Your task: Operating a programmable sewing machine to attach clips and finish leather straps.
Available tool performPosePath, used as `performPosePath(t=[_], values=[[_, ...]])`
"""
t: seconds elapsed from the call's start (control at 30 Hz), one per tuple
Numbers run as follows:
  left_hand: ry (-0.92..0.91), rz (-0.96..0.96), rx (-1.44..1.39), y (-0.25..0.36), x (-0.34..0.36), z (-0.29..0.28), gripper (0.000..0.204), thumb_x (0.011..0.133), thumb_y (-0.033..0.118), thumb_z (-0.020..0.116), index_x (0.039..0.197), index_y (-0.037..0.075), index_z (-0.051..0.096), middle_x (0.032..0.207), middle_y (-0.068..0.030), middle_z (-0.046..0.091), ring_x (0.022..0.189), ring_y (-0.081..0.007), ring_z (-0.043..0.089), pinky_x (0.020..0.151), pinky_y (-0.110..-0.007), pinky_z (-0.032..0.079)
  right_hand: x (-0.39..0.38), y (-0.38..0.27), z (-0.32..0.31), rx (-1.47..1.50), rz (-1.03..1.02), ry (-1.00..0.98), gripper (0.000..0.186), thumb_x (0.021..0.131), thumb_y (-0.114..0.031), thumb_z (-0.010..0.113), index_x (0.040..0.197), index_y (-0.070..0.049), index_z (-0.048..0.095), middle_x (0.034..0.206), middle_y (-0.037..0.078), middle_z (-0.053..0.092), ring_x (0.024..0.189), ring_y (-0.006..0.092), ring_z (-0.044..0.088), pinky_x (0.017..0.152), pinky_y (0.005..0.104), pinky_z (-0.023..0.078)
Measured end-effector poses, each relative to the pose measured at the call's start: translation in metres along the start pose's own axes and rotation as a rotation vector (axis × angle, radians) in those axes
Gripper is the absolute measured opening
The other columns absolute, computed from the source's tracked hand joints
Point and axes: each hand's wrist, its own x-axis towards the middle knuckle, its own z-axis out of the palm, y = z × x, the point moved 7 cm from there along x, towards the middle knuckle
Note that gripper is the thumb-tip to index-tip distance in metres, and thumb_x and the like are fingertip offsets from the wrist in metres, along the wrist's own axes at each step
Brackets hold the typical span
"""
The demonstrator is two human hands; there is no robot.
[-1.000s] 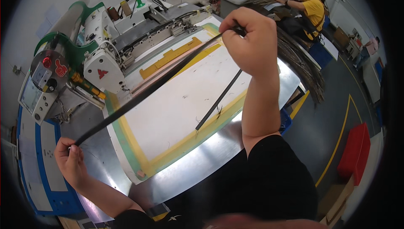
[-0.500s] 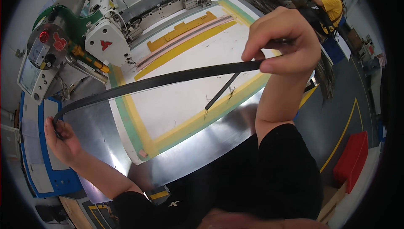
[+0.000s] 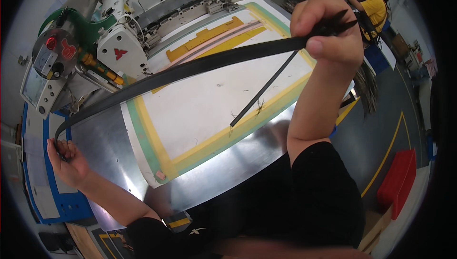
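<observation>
A long black strip (image 3: 190,64) stretches in the air between my two hands, over a white sheet (image 3: 185,116) edged with yellow and green tape. My left hand (image 3: 69,162) is closed on its left end. My right hand (image 3: 328,40) is closed round the right end, with dark pointed blades (image 3: 340,19), like small snips, showing among its fingers. A thinner black strip (image 3: 257,97) with loose threads lies on the sheet. Behind it are yellow template plates (image 3: 200,37) and a pink and grey bar.
The white machine head (image 3: 119,51) stands behind left, beside a control screen (image 3: 35,90). A steel table (image 3: 109,149) surrounds the sheet. Blue-framed boards (image 3: 42,187) are at left, a red bin (image 3: 397,180) at lower right. A person in yellow (image 3: 373,9) works at a bench at upper right.
My right hand swung rightward and down, then rose again over the last half second, and dark blades now show in it. My left hand moved left. The long strip stays held between them.
</observation>
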Motion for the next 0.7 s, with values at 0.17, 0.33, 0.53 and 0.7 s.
performPosePath(t=[0.17,0.33,0.53,0.7], values=[[0.015,0.006,-0.031,0.001,0.0,-0.004,0.014,0.108,0.012,0.065,0.102,-0.001,0.065,0.07,0.0003,0.04,0.062,-0.0089,0.034,0.059,-0.028,0.031,-0.002,-0.003,0.0,-0.007,-0.082,0.041,0.034,0.071,-0.017,0.082,0.093,0.005,0.069,0.084,0.017,0.067,0.073,0.0167,0.06,0.065,0.0263,0.045],[0.03,0.025,-0.035,0.004,-0.003,0.004,0.014,0.107,0.012,0.066,0.101,-0.001,0.065,0.068,0.0009,0.039,0.06,-0.0092,0.032,0.057,-0.028,0.03,-0.001,-0.01,0.005,0.097,-0.188,-0.035,0.034,0.066,-0.007,0.077,0.097,0.007,0.074,0.095,0.016,0.076,0.085,0.0178,0.072,0.081,0.027,0.056],[0.098,0.043,-0.028,0.003,-0.007,0.003,0.014,0.107,0.012,0.067,0.102,-0.001,0.065,0.071,0.0003,0.041,0.061,-0.0091,0.033,0.057,-0.028,0.031,-0.003,-0.008,0.003,0.046,-0.148,0.047,0.034,0.071,-0.017,0.082,0.094,0.005,0.069,0.084,0.019,0.066,0.072,0.017,0.06,0.065,0.026,0.045],[0.103,0.011,-0.015,-0.002,-0.003,0.001,0.015,0.106,0.014,0.069,0.104,-0.001,0.065,0.074,-0.0002,0.044,0.064,-0.0083,0.036,0.058,-0.027,0.032,0.001,-0.015,0.005,0.12,-0.176,0.078,0.033,0.074,-0.007,0.084,0.105,0.002,0.077,0.101,0.009,0.078,0.089,0.0102,0.073,0.083,0.0229,0.056]])
